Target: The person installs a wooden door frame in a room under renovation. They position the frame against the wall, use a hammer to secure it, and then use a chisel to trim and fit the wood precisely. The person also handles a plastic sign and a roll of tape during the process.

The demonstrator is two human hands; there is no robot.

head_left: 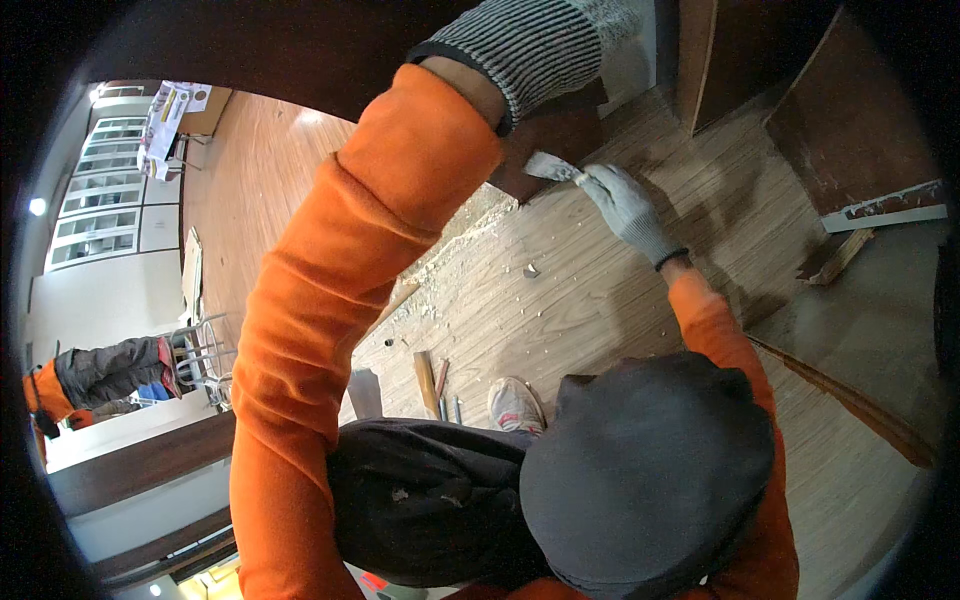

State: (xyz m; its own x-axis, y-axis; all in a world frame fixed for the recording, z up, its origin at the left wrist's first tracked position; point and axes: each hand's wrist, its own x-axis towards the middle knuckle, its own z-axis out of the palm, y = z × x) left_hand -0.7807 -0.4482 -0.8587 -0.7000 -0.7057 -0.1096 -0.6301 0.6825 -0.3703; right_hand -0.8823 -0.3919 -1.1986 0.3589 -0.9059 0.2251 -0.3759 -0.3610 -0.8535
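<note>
My right hand (627,207), in a grey knit glove, is closed around a putty knife (551,167) with a pale, smeared blade. Its blade lies at the edge of a dark brown panel (550,140) above the wood-look floor. My left arm, in an orange sleeve, stretches up across the view close to the camera. Only the striped knit cuff and back part of the glove on my left hand (540,45) show at the top, so its fingers are hidden. A dark grey rounded cloth shape (650,470) covers part of my right arm.
Pale crumbs and debris (440,265) litter the wood-look floor (590,270). Wood strips (426,385) lie near my shoe (515,404). Brown boards (860,130) stand at the right, beside a long wooden strip (850,400). Another person (100,385) in orange is at the far left.
</note>
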